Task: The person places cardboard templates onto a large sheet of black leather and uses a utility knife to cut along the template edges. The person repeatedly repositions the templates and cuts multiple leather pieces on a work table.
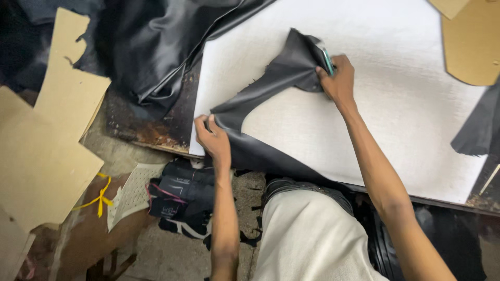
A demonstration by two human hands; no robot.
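Note:
A piece of black leather lies partly lifted on a large white cutting board. My left hand pinches its lower left corner at the board's near edge. My right hand grips the leather's upper fold together with a small tool with a teal handle. The tool's tip is hidden by the fold. The leather stretches in a curved strip between both hands, and more of it hangs over the board's front edge.
A big sheet of black leather is heaped at the back left. Brown cardboard patterns lie at left and another at top right. A black scrap sits at the right edge. Bundled pieces rest on the floor below.

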